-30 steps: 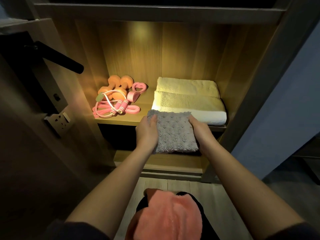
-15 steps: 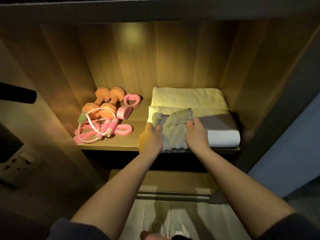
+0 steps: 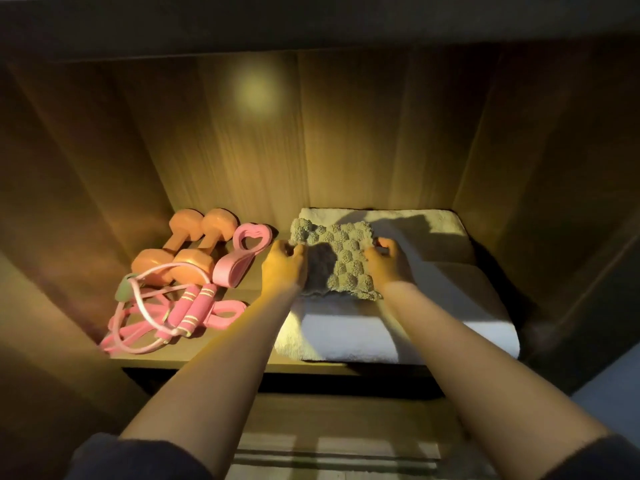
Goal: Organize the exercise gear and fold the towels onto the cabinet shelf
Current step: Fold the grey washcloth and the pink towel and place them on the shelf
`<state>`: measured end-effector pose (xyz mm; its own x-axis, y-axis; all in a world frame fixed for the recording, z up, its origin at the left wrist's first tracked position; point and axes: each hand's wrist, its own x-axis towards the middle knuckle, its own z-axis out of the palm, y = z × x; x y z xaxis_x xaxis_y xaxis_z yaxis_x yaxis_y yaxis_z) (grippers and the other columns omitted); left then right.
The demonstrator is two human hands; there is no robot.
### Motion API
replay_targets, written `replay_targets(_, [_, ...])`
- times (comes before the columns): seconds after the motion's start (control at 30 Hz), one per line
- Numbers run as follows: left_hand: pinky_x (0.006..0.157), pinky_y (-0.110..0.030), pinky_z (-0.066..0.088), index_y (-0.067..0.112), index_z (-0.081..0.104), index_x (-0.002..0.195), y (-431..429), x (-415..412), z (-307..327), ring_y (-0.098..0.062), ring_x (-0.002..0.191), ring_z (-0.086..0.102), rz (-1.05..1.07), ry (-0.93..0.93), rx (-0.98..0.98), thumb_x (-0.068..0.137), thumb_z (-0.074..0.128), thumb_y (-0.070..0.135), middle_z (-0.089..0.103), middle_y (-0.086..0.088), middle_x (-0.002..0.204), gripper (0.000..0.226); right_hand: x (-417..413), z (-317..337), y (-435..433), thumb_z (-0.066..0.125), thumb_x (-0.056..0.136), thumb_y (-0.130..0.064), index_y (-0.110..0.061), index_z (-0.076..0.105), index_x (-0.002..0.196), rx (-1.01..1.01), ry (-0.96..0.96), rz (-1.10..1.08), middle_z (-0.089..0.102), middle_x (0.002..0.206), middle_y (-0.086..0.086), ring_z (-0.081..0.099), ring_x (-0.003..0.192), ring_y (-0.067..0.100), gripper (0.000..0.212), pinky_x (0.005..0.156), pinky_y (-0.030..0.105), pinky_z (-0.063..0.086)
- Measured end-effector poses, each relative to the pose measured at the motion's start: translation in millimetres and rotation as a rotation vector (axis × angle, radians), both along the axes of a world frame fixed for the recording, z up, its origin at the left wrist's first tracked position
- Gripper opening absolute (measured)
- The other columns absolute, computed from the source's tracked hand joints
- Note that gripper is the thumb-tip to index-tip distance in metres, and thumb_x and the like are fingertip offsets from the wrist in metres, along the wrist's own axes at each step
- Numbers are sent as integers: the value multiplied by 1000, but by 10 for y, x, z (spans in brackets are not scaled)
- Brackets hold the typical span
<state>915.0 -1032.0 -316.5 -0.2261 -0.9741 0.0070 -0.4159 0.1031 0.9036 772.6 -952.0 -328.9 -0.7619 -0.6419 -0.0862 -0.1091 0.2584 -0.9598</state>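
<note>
Right now both hands are on the grey towel, which lies on top of the folded white towels at the right of the cabinet shelf. Left hand curls its fingers round the towel's left edge. Right hand curls round the right edge, fingertips partly tucked out of sight. Shadow darkens the towel's middle, so folds there are hard to read. How many white towels are stacked, can't tell. Shelf's left side: two orange dumbbells, a pink heart-shaped exerciser, and a pink-handled skipping rope tangled with pink bands; which loop belongs to which is unclear. Dark sleeves are cut off at the bottom edge.
</note>
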Motion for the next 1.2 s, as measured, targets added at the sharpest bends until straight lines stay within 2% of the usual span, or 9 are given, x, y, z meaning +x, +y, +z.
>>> replay_targets(0.07, [71,-31,47,0,53,115,-80,-124,54,-26,89,55,-59,132,124,96,51,13,58,-11,95,23,-98,3,-47,55,86,-20,-22,57,103,-112,-101,81,61,85,-3,58,75,18,17,61,30,47])
replay_targets(0.13, [57,-24,51,3,49,119,-116,-196,58,-23,83,59,-104,269,174,93,51,2,59,-10,95,26,-203,-39,-94,57,84,-14,-24,56,123,-245,-244,137,68,101,-3,66,89,14,41,70,29,56])
replay_targets(0.33, [86,-55,55,12,47,113,-372,-462,-24,-43,99,66,-20,434,126,91,62,-2,66,-26,109,29,-506,-89,-389,62,89,-1,-21,49,142,-227,-62,14,57,104,-6,58,80,3,59,62,13,48])
replay_targets(0.5, [76,-36,54,18,53,111,-695,-630,-57,-33,96,67,14,375,24,90,67,8,69,-14,106,27,-610,-79,-651,66,90,-7,-18,50,141,-252,-35,3,61,103,-7,58,79,2,55,53,6,45])
replay_targets(0.57, [78,-29,46,13,53,125,-748,-639,-74,-29,105,63,16,251,-68,92,66,14,65,-13,121,35,-619,-64,-689,66,90,-9,-15,48,143,-211,38,-11,59,130,5,60,107,17,56,77,15,49])
replay_targets(0.67, [106,-36,36,12,32,151,-783,-550,-158,-28,139,36,-144,-270,-450,101,47,29,34,-11,156,55,-605,-140,-646,55,96,-13,-13,49,142,-54,609,29,48,145,8,44,133,26,46,105,35,41])
replay_targets(0.73, [118,-43,23,18,16,157,-813,-503,-214,-23,150,16,-330,-535,-477,105,34,37,13,-3,164,58,-614,-225,-613,41,101,-22,-17,48,142,138,926,206,42,151,1,33,142,28,42,111,45,31])
replay_targets(0.83, [122,-41,12,18,8,157,-820,-471,-182,-23,151,5,-416,-683,-309,106,25,42,2,1,165,59,-678,-269,-580,24,106,-36,-25,29,153,432,922,357,25,161,-4,7,151,25,49,118,54,7])
replay_targets(1.2, [121,-52,-2,20,-2,157,224,196,4,-16,151,-10,-342,-773,-369,103,28,46,-9,6,164,67,-180,99,353,18,103,-51,-34,-1,156,546,881,488,-11,163,-14,-16,149,13,58,120,47,-7])
